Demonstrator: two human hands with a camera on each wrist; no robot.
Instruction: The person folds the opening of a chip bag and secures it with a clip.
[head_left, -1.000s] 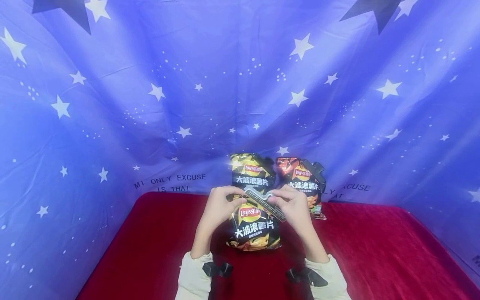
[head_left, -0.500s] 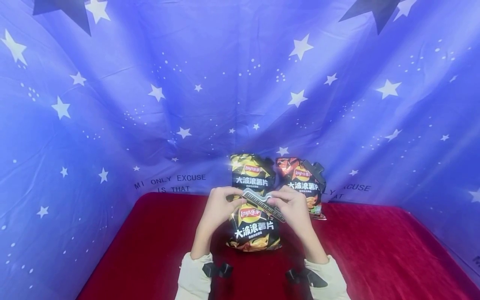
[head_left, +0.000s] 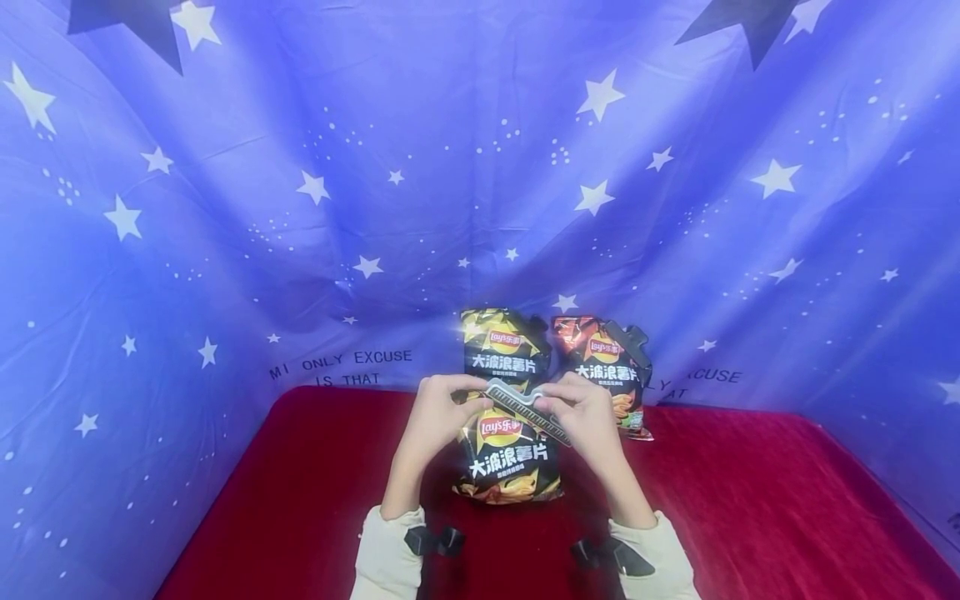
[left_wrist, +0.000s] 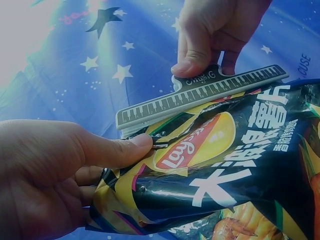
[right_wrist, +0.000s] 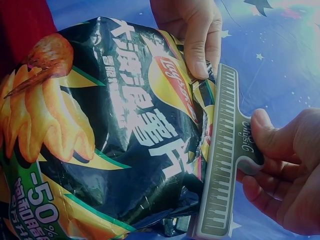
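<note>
Head view: nothing shifted over last second; both hands hold same pose above red bench (head_left: 750, 500), front chip bag (head_left: 508, 454) upright between them.

Left wrist view: left hand (left_wrist: 55, 172) pinches bag's folded top.

Right wrist view: right hand (right_wrist: 285, 175) pinches handle of sealing clip (right_wrist: 222, 160), seated along fold; clamping apparently unfinished.

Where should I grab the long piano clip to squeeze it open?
Pinch the clip by its short handle tab, coming from the side away from the chip bag. The tab sticks out from the middle of the long bar. The right hand already holds it there, thumb on top.
</note>
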